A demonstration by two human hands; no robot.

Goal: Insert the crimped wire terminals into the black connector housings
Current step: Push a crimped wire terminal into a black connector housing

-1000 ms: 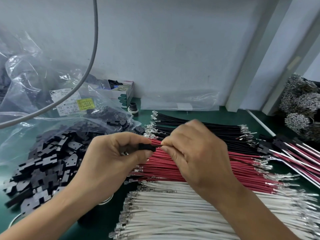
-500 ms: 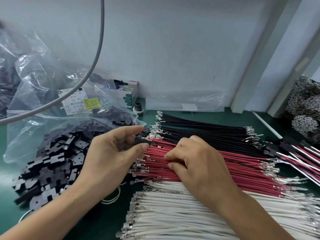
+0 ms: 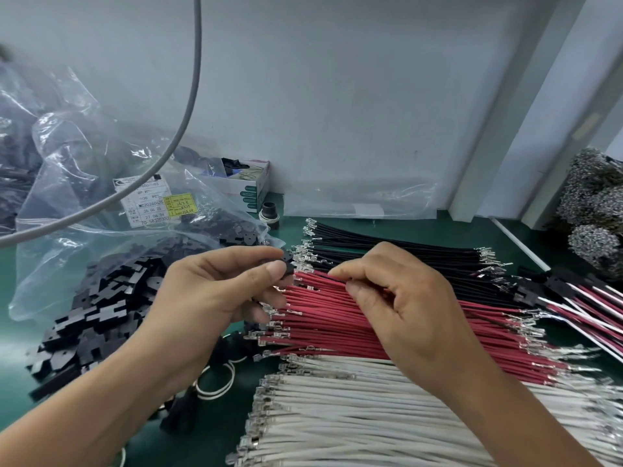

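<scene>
A small black connector housing sits pinched between thumb and forefinger of the left hand, just left of the red wires. The right hand rests curled on the red bundle, fingertips pinching at a red wire. Each red wire ends in a silver crimped terminal.

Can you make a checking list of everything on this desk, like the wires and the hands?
Surface: green mat.
Job's things: black housing pinched by left hand; red wires, black wires, white wires in rows; loose housings.
Clutter: plastic bag, small box.
Grippers: right hand fingers curled on the red wires.
Cables: grey cable hanging.
Surroundings: pale wall.
</scene>
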